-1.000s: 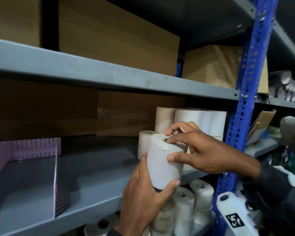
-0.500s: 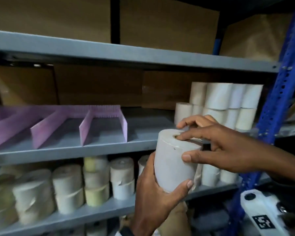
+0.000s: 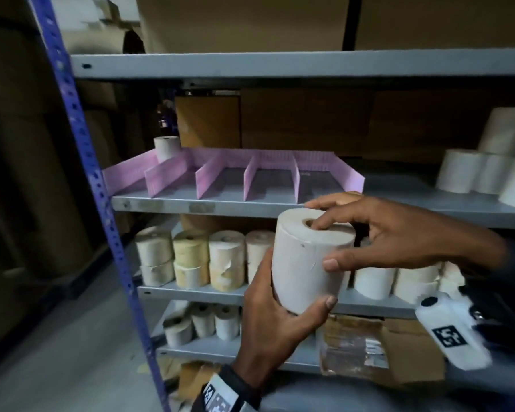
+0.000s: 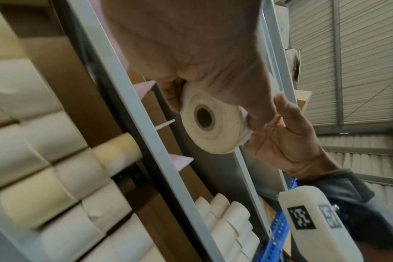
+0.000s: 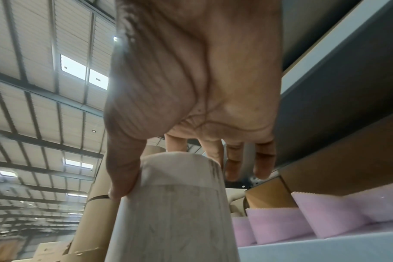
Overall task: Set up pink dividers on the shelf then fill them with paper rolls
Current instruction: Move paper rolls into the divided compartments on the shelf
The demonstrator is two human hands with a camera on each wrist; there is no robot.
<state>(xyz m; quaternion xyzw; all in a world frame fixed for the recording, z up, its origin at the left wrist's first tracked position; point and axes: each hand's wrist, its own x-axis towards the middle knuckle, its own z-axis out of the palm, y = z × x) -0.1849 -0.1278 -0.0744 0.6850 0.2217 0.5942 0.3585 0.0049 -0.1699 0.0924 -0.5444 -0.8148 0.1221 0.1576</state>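
I hold one white paper roll [image 3: 305,263] upright in front of the shelf. My left hand [image 3: 275,319] grips its lower part from below and behind. My right hand [image 3: 378,233] holds its top, thumb on the side, fingers across the core hole. The pink dividers [image 3: 235,173] stand on the grey middle shelf [image 3: 208,206], forming several slots. One roll [image 3: 167,147] stands at the back of the leftmost slot. The left wrist view shows the roll's end [image 4: 210,122] in my fingers. The right wrist view shows the roll [image 5: 173,209] beside the pink dividers [image 5: 280,223].
A stack of white rolls [image 3: 494,162] sits at the right of the middle shelf. Two lower shelves carry more rolls [image 3: 208,257]. A blue perforated upright [image 3: 92,185] frames the left side. Brown cartons [image 3: 304,120] line the back. A torn box [image 3: 378,349] lies low right.
The view has swung left and the held roll has travelled left with both hands, from beside the stack of rolls to just below the right end of the pink dividers.
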